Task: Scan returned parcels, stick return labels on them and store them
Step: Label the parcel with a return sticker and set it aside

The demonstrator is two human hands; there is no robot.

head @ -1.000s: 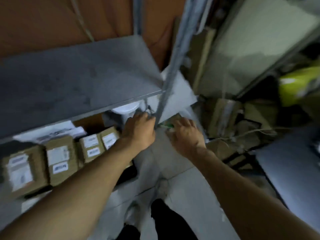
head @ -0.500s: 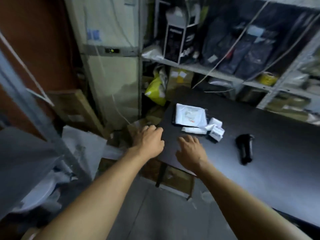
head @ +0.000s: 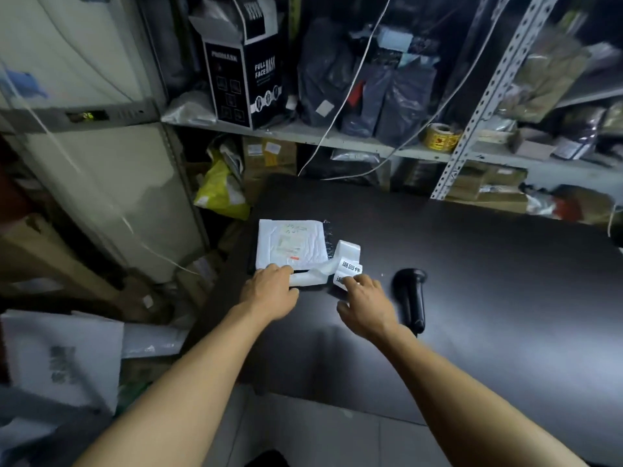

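White parcel (head: pixel 291 243) lies flat — long axis pointing away

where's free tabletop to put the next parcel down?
Bare table right of the scanner and behind it toward the shelf. Also the near strip under the forearms. Crowded: left corner, where the white parcel, label strip, left hand and right hand sit.

On the dark flat table (head: pixel 472 298) we see a white plastic parcel (head: pixel 291 242) at the left, a strip of white printed labels (head: pixel 349 264) just right of it, and a black handheld scanner (head: pixel 413 298) further right, with metal shelves (head: pixel 337 138) behind.
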